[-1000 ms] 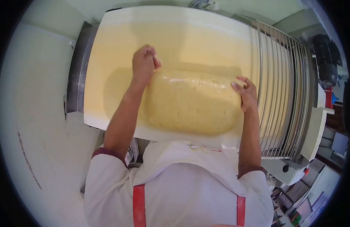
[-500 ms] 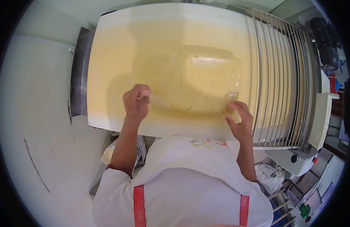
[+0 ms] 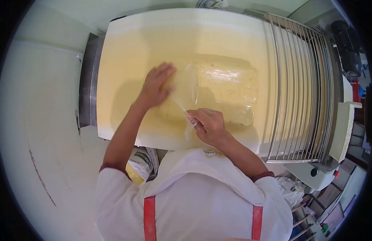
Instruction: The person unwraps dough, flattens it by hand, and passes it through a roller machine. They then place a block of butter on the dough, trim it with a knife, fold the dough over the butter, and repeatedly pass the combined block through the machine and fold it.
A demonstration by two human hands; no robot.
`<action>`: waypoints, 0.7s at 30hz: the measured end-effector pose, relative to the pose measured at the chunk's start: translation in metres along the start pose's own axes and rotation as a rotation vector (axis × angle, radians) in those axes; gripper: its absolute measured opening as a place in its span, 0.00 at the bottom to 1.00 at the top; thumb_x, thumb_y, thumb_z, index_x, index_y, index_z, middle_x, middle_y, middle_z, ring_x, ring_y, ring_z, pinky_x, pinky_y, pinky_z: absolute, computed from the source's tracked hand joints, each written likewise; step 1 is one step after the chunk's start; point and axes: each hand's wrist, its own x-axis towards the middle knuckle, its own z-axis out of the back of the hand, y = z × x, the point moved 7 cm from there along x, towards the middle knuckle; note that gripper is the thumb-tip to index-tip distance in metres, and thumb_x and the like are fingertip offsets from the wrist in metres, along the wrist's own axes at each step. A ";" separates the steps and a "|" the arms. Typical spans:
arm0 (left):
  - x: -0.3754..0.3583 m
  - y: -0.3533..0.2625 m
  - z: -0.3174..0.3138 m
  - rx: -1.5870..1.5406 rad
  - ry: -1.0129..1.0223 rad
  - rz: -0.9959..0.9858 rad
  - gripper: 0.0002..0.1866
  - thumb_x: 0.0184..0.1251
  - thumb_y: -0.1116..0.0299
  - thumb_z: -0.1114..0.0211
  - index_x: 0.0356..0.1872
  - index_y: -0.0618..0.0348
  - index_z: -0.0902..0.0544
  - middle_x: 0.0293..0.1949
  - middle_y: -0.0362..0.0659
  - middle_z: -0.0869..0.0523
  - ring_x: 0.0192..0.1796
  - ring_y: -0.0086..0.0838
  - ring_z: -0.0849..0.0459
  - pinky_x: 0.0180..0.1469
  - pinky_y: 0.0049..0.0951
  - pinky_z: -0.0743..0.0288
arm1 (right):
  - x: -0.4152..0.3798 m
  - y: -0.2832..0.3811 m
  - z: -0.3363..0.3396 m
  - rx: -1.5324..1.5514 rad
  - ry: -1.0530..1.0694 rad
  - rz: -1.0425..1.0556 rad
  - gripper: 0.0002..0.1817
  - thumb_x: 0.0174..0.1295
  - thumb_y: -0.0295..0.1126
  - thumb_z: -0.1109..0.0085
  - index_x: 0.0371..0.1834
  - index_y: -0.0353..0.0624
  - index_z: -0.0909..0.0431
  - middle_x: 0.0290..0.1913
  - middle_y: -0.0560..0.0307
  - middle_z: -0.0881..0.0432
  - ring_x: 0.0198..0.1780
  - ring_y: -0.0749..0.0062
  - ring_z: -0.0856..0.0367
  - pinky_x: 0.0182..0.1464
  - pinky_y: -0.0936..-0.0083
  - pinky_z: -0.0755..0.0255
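Observation:
A thick slab of pale yellow dough (image 3: 230, 90) lies on the white belt, shiny under clear plastic film. My right hand (image 3: 210, 125) is closed on a bunched edge of the plastic film (image 3: 191, 119) at the slab's near side. From that fist the film runs taut up and left towards my left hand (image 3: 157, 85). My left hand, a little blurred, lies over the slab's left end with its fingers stretched out, nothing visible gripped in them. Loose folds of film stand up between the two hands.
The white belt (image 3: 154, 36) spreads around the slab, dusted yellow. A metal bar guard (image 3: 288, 88) stands at its right end, beside machine parts. A dark metal ledge (image 3: 89, 80) borders the left. Below the near edge is a printed bag (image 3: 141, 162).
My right hand has moved left from the slab's right corner and now grips the film. My left hand has moved up and its fingers have opened out. The film is pulled up between them.

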 end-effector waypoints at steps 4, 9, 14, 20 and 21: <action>0.050 0.036 -0.024 -0.234 0.159 0.161 0.13 0.70 0.62 0.40 0.50 0.54 0.16 0.46 0.45 0.13 0.50 0.41 0.16 0.52 0.38 0.24 | -0.004 -0.017 -0.018 0.019 0.094 -0.133 0.06 0.58 0.23 0.38 0.38 0.38 0.20 0.28 0.48 0.17 0.27 0.55 0.18 0.28 0.66 0.26; 0.081 0.062 -0.043 -0.183 0.316 0.050 0.09 0.70 0.68 0.39 0.45 0.57 0.15 0.36 0.47 0.12 0.37 0.40 0.13 0.42 0.35 0.21 | -0.004 -0.035 -0.023 -0.024 0.091 -0.229 0.05 0.62 0.29 0.40 0.36 0.39 0.21 0.28 0.48 0.18 0.28 0.52 0.18 0.31 0.62 0.25; 0.063 0.063 -0.025 -0.152 0.276 0.177 0.08 0.69 0.71 0.40 0.44 0.59 0.16 0.37 0.50 0.13 0.38 0.44 0.14 0.41 0.34 0.22 | -0.008 -0.036 -0.024 -0.011 0.150 -0.219 0.06 0.64 0.33 0.42 0.35 0.42 0.21 0.28 0.48 0.18 0.28 0.52 0.18 0.31 0.60 0.26; 0.000 0.049 -0.005 -0.022 0.071 0.160 0.06 0.67 0.78 0.43 0.41 0.60 0.19 0.38 0.49 0.15 0.37 0.42 0.14 0.38 0.34 0.22 | -0.035 -0.036 -0.026 -0.064 0.286 -0.174 0.06 0.64 0.34 0.42 0.35 0.45 0.20 0.27 0.51 0.18 0.28 0.54 0.18 0.29 0.60 0.26; -0.008 0.056 -0.005 0.071 0.033 0.143 0.07 0.66 0.79 0.44 0.40 0.60 0.20 0.38 0.48 0.15 0.37 0.41 0.14 0.37 0.33 0.22 | -0.035 -0.036 -0.031 -0.119 0.323 -0.171 0.06 0.64 0.35 0.42 0.35 0.45 0.20 0.27 0.52 0.18 0.28 0.55 0.18 0.29 0.60 0.26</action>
